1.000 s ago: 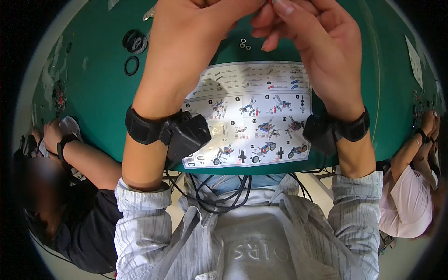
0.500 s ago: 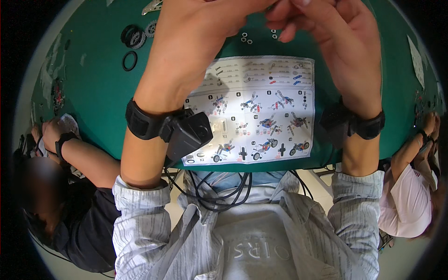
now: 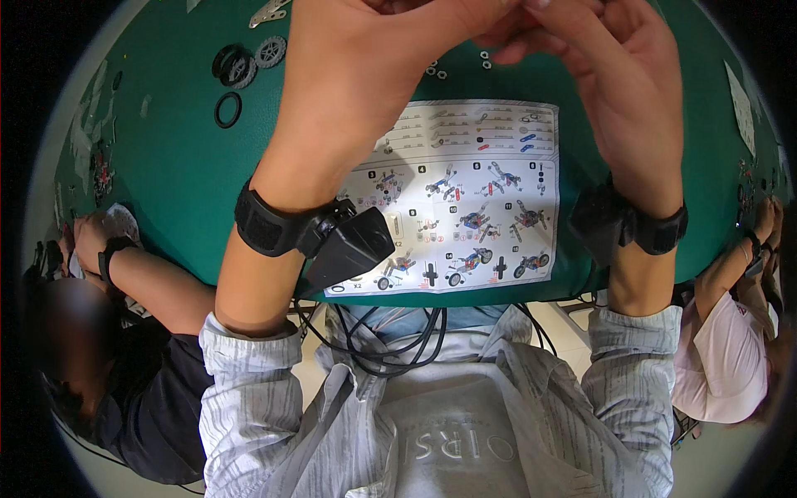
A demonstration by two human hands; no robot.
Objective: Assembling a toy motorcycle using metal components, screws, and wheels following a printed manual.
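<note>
Both my hands meet at the far edge of the picture, where their fingertips are partly cut off. My left hand (image 3: pixel 374 62) is closed, thumb reaching right toward the other hand's fingertips. My right hand (image 3: pixel 618 70) is closed too, its thumb and index finger pinched close to the left thumb. Whatever they hold is hidden. Below them lies a white instruction sheet (image 3: pixel 490 187) with drawings of a motorcycle model. Several small silver nuts (image 3: pixel 442 74) rest on the table between my hands, partly covered by the left one.
On the green table (image 3: pixel 191 183), left of my left arm, lie black rubber tyres (image 3: pixel 228 109), a grey spoked wheel (image 3: pixel 271 51) and a perforated metal part (image 3: pixel 269 12). Black cables (image 3: pixel 415 344) hang over my lap. Co-workers sit left, near a sleeve (image 3: pixel 154 398), and right.
My left hand and forearm have shifted right, covering more of the sheet's left side and of the nuts. The left wrist has turned slightly. My right hand has moved only a little.
</note>
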